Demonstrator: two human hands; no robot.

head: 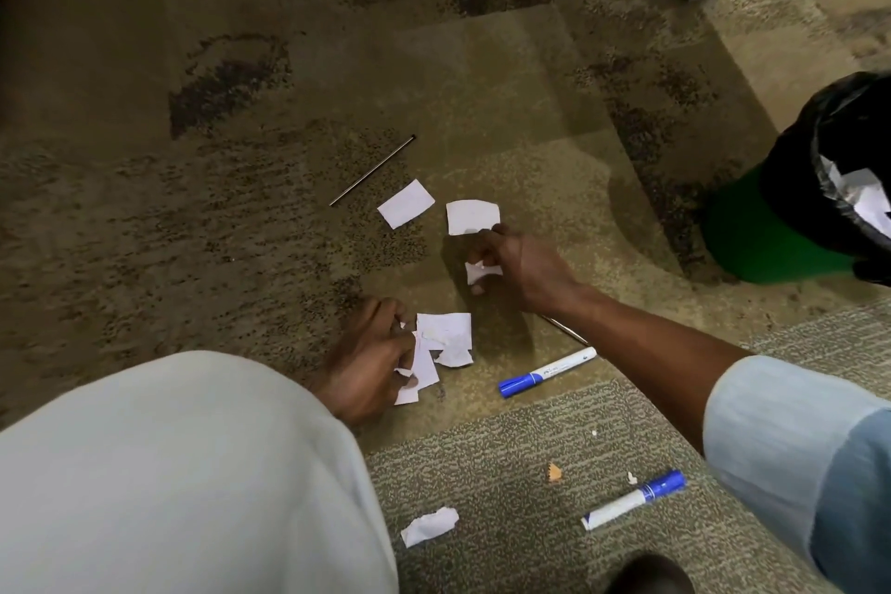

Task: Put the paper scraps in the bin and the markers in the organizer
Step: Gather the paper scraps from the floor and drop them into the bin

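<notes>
Crouching on carpet (241, 159), a person gathers scraps. Left hand (371, 362) clutches several; right hand (511, 265) pinches one, reaching for a scrap (471, 216). Bin (771, 236) stands at the right edge. Two markers (547, 373) lie nearby. Binning likely follows.

White paper scraps (406, 203) on carpet, 2 blue-capped markers (547, 373) lying flat, green bin (762, 236) w/ black liner

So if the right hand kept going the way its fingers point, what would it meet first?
Most likely the white scrap lying just beyond the right hand, whose fingertips are already at its near edge; it already holds a smaller scrap.
</notes>
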